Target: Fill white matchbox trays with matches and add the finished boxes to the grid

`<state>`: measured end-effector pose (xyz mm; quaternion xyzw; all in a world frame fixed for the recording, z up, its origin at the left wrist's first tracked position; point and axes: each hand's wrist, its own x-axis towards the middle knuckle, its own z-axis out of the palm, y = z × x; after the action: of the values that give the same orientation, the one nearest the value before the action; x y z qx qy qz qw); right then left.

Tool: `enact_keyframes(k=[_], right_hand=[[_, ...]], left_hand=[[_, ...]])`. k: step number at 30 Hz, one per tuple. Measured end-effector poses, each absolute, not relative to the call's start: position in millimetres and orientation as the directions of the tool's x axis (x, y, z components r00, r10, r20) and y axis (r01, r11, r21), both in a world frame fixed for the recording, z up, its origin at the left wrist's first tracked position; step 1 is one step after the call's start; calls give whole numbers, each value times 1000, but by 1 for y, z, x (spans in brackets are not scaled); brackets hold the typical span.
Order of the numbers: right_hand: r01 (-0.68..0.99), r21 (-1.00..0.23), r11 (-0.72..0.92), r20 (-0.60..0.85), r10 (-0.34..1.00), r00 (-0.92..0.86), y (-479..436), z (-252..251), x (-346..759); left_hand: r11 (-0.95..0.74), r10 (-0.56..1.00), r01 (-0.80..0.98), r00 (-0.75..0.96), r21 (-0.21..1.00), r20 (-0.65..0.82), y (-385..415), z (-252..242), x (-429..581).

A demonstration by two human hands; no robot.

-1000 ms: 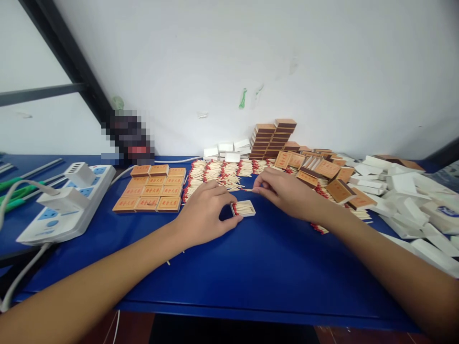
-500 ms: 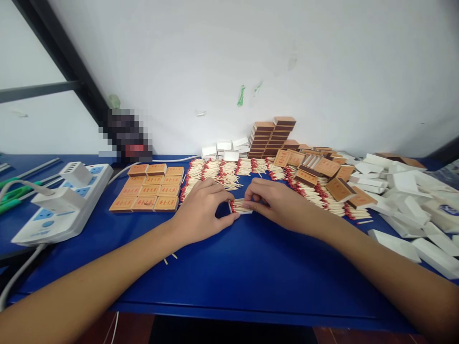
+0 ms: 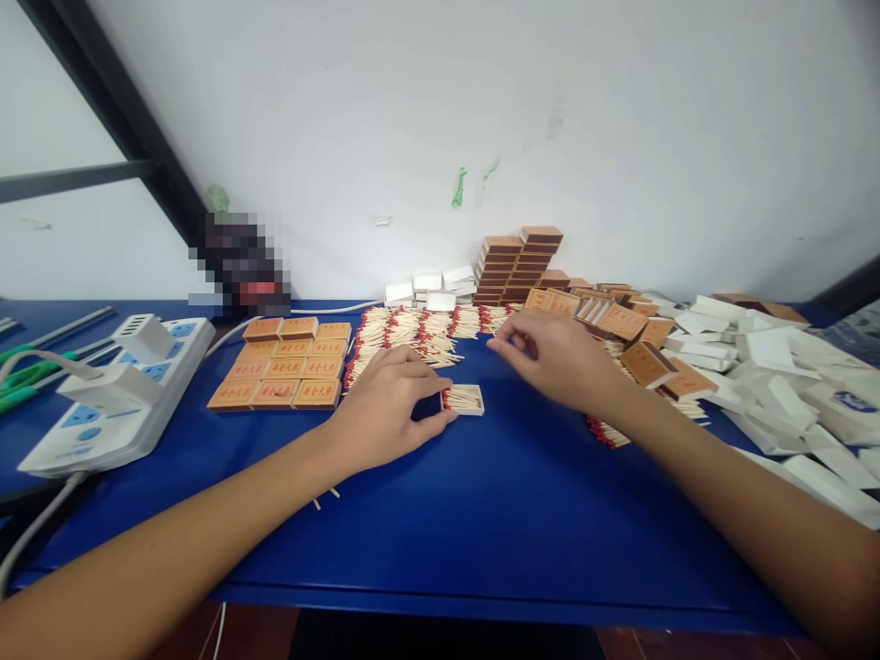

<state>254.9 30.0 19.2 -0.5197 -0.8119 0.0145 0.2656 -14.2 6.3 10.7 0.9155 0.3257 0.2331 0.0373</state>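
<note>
A small white matchbox tray (image 3: 479, 403) with red-headed matches (image 3: 462, 398) lying in it rests on the blue table. My left hand (image 3: 389, 403) grips the tray's left end between thumb and fingers. Above and to the right of the tray, apart from it, is my right hand (image 3: 554, 357). Its fingers are curled in towards the thumb, and whatever is between them, if anything, is hidden. Behind both hands stretch rows of loose matches (image 3: 405, 328), heads mostly to one side. The right hand and forearm cover part of the match piles on the right.
Orange matchboxes (image 3: 285, 367) lie in a block on the left; others stand in a tall stack (image 3: 519, 266) by the wall. White trays (image 3: 776, 403) and loose matchboxes (image 3: 653, 362) heap up at right. A power strip (image 3: 130, 394) lies far left.
My right hand has left the tray and moved up and to the right, towards the match piles. The tray's matches now show. My left hand has stayed on the tray.
</note>
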Motion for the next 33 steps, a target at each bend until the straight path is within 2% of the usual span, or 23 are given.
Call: enact_keyframes(k=[4, 12, 16, 18, 24, 29, 33], right_hand=[[922, -241, 304, 356, 911, -208, 48, 15, 272], [974, -111, 197, 297, 942, -157, 61, 4, 250], [985, -97, 146, 242, 963, -119, 60, 7, 252], [975, -133, 176, 248, 959, -139, 56, 10, 257], [864, -304, 402, 278, 905, -323, 42, 13, 249], [818, -285, 499, 231, 864, -447, 44, 3, 238], [828, -256, 498, 191, 866, -462, 50, 3, 245]], left_hand=[[-796, 597, 564, 677, 220, 430, 6, 10, -14], [-813, 578, 536, 689, 230, 437, 6, 10, -14], [-809, 584, 537, 681, 241, 442, 6, 10, -14], [-799, 596, 549, 673, 243, 438, 5, 10, -13], [-798, 600, 546, 676, 256, 429, 4, 12, -12], [-795, 603, 552, 675, 252, 425, 4, 11, -13], [-793, 606, 555, 674, 251, 423, 3, 11, -13]])
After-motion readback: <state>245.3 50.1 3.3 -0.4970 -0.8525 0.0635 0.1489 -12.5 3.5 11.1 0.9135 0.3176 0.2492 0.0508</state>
